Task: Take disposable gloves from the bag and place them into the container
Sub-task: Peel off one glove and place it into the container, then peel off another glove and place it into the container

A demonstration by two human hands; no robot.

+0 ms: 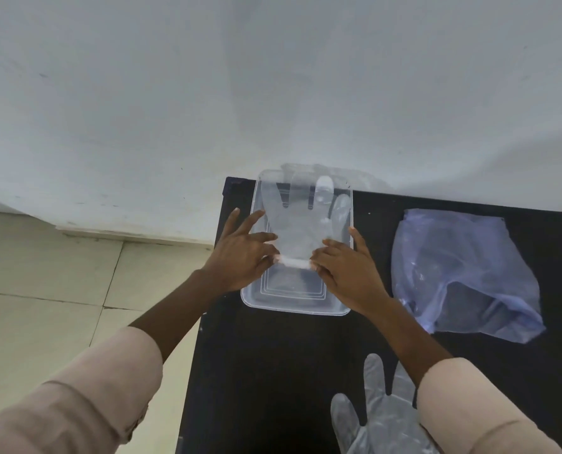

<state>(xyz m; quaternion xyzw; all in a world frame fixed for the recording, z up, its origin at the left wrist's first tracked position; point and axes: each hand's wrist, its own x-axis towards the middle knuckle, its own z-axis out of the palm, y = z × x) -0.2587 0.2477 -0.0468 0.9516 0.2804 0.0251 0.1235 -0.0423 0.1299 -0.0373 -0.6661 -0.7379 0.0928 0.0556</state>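
A clear rectangular plastic container [292,304] lies on the black table. A transparent disposable glove [301,221] is spread flat over it, fingers pointing away from me and reaching past the far rim. My left hand [240,253] pinches the glove's rolled cuff at its left end. My right hand [345,270] pinches the same cuff at its right end. A bluish see-through plastic bag [463,273] lies crumpled to the right of the container. A second clear glove [381,414] lies at the table's near edge, partly under my right sleeve.
The black table [273,371] stands against a white wall [273,77]; its left edge runs just left of the container. Beige floor tiles [44,290] show to the left. Bare tabletop lies between the container and the near glove.
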